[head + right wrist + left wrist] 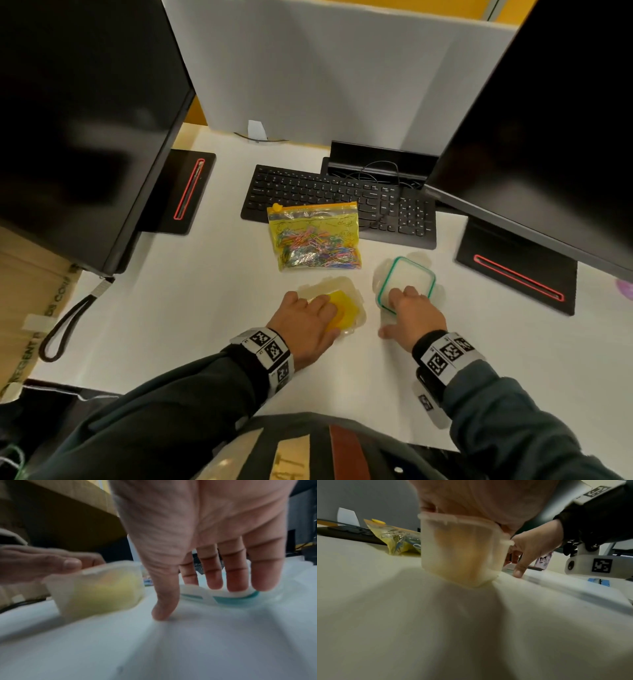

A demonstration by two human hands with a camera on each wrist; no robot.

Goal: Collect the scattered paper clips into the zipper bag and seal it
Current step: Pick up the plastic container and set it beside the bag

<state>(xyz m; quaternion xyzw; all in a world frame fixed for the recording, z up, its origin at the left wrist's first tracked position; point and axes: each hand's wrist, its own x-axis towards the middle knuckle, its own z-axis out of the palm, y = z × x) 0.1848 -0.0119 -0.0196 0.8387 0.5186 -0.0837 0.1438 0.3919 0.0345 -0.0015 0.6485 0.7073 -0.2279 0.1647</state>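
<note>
The yellow zipper bag [313, 236] lies flat just in front of the keyboard, full of coloured paper clips [315, 246], with its yellow slider [276, 207] at the left end of the zip. No loose clips show on the desk. Nearer me, my left hand [317, 310] rests flat on top of a translucent plastic container [352, 308] with something yellow inside. The container [458, 553] stands on the desk under my palm [479, 497]. My right hand [409, 305] lays straight fingers [211, 574] on the green-rimmed lid [407, 277], thumb on the desk.
A black keyboard [329, 192] with a cable lies behind the bag. Two dark monitors [85, 120] [548, 120] overhang the desk on black stands [186, 192] [513, 274]. A grey divider [325, 68] closes the back. A strap loop [65, 325] hangs at the left edge.
</note>
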